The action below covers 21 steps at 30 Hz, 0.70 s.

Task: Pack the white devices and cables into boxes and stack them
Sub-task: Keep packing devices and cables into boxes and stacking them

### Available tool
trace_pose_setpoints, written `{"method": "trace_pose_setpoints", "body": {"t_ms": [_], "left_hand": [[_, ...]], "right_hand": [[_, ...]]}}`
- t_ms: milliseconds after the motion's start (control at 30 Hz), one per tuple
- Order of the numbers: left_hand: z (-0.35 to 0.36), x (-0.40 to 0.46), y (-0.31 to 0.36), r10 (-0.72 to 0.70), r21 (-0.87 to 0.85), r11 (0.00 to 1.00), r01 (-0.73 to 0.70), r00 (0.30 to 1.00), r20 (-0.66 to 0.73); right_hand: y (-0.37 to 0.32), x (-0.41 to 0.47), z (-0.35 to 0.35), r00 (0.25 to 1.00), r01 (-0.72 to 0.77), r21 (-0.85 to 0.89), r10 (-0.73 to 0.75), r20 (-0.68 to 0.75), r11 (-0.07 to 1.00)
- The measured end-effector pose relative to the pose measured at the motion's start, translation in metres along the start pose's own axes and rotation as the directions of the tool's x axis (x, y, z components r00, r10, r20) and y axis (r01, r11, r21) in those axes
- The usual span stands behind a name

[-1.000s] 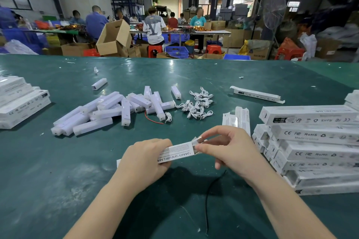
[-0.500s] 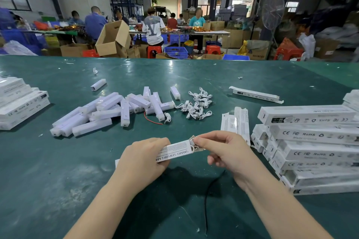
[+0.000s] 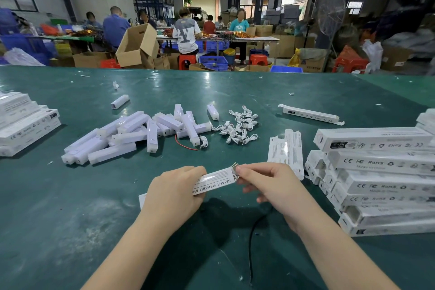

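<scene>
My left hand (image 3: 173, 192) grips a long white printed box (image 3: 215, 180) above the green table (image 3: 70, 207). My right hand (image 3: 266, 183) pinches the flap at the box's right end. Beyond them lies a heap of white devices (image 3: 131, 132), and to its right a cluster of coiled white cables (image 3: 240, 127). A stack of packed boxes (image 3: 381, 179) fills the right side. Flat unfolded boxes (image 3: 286, 148) lie just beyond my right hand.
Another stack of white boxes (image 3: 21, 122) sits at the left edge. A single long box (image 3: 310, 114) lies at the back right. A black cord (image 3: 253, 242) runs toward the near edge. People work at tables (image 3: 186, 33) beyond the far edge.
My right hand has shifted slightly down and toward me at the box's right end, fingers working the flap. My left hand keeps its hold on the box.
</scene>
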<state>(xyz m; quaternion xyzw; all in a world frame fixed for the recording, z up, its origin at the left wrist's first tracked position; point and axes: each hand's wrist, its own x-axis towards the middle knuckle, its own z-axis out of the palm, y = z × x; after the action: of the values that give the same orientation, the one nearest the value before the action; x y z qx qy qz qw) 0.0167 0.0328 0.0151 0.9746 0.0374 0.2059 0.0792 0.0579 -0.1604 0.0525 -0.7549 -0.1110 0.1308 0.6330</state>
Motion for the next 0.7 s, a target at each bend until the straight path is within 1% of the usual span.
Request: {"method": "trace_pose_setpoints", "body": {"t_ms": [100,300,467,600,700], "left_hand": [[0.0002,0.0000,0.0000,-0.002,-0.001,1.000,0.002,1.000,0.005],[0.0005,-0.0003,0.0006,0.003,-0.007,1.000,-0.003,1.000,0.019],[0.0026,-0.0007,0.0037,0.011,-0.017,1.000,-0.010,1.000,0.029],[0.0027,-0.0008,0.0019,0.011,-0.017,1.000,-0.010,0.999,0.038],[0.0022,-0.0002,0.0014,0.009,-0.024,1.000,-0.009,1.000,0.027]], "right_hand": [[0.0021,-0.0004,0.0029,0.998,0.036,-0.004,-0.036,-0.045,0.999],[0.0032,0.0015,0.0000,0.999,0.028,0.027,-0.027,-0.030,0.999],[0.0057,0.0049,-0.0011,0.994,0.064,0.040,-0.060,-0.092,0.997],[0.0051,0.0047,0.0012,0.989,0.131,0.033,-0.129,-0.072,0.991],[0.0020,0.0039,0.0004,0.986,0.164,-0.004,-0.164,-0.039,0.986]]}}
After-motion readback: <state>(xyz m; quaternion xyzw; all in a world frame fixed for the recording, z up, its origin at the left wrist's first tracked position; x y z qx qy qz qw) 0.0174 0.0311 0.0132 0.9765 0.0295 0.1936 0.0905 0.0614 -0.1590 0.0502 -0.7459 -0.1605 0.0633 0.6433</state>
